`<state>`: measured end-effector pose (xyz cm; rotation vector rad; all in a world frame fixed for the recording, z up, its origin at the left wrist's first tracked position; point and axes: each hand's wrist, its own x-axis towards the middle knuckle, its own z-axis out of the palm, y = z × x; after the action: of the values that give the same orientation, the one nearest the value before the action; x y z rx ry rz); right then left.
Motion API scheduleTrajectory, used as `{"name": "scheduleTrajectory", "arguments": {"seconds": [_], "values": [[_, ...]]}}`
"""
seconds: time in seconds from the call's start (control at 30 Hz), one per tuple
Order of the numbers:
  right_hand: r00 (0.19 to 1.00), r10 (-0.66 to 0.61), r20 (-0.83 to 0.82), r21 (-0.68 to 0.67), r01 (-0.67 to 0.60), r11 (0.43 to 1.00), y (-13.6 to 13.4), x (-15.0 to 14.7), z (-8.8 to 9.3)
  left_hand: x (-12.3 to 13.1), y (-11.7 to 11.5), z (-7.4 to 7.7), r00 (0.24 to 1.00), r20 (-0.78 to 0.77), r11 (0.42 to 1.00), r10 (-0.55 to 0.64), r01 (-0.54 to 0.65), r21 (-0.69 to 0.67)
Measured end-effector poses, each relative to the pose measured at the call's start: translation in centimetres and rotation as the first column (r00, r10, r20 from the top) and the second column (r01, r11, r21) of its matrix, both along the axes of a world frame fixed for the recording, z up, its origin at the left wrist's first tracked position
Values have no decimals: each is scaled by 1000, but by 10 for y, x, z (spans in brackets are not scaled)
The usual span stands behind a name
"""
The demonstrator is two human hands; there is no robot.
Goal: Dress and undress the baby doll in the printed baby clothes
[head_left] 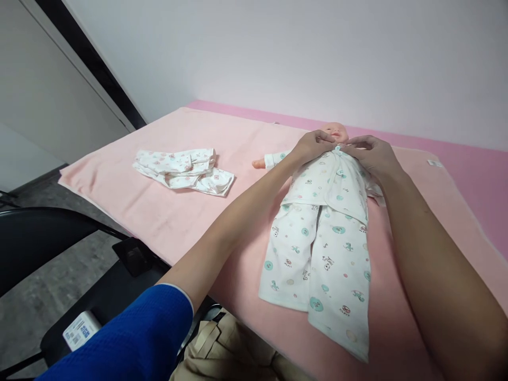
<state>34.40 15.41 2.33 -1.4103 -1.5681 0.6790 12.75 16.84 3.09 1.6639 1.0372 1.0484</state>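
Note:
A baby doll (335, 128) lies on its back, dressed in a white printed shirt (313, 182) and matching trousers (337, 259). Both of my hands are at the shirt's neckline, just below the doll's chin. My left hand (313, 146) pinches the collar on one side. On the other side, the fingers of my right hand (373, 154) are closed on the collar too. Between my fingertips sits a small teal snap or print at the neck; which one I cannot tell. One doll arm sticks out to the left in its sleeve; the other is partly behind my right forearm.
A folded white printed baby garment (184, 169) lies left of the doll. A pink blanket (119, 164) covers most of the pink table (472, 180), which meets a white wall. At lower left stand black chairs (43, 233), one bearing a white box (81, 330).

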Motion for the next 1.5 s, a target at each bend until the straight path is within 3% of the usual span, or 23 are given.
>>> {"name": "scheduleTrajectory", "arguments": {"seconds": [0.13, 0.43, 0.67, 0.8, 1.13, 1.5], "values": [[996, -83, -28, 105, 85, 991, 1, -5, -1, -3, -2, 4, 1000, 9, 999, -26, 27, -43], [967, 47, 249, 137, -83, 987, 2, 2, -1, 0, -4, 4, 999, 33, 998, -24, 26, -63], [973, 59, 222, 98, -82, 992, 1, 3, 0, 9, 1, -7, 997, 39, 998, 59, -59, -2], [973, 54, 226, 18, -59, 998, 0, 1, 4, 11, -3, -5, 996, 18, 996, 91, -92, 7], [986, 90, 139, 126, -108, 986, -3, -3, 0, 9, -15, 2, 994, 8, 994, 111, -111, -8], [991, 64, 119, 70, -73, 995, -12, 0, 10, 9, -19, 3, 989, -27, 989, 145, -144, 43]]}}
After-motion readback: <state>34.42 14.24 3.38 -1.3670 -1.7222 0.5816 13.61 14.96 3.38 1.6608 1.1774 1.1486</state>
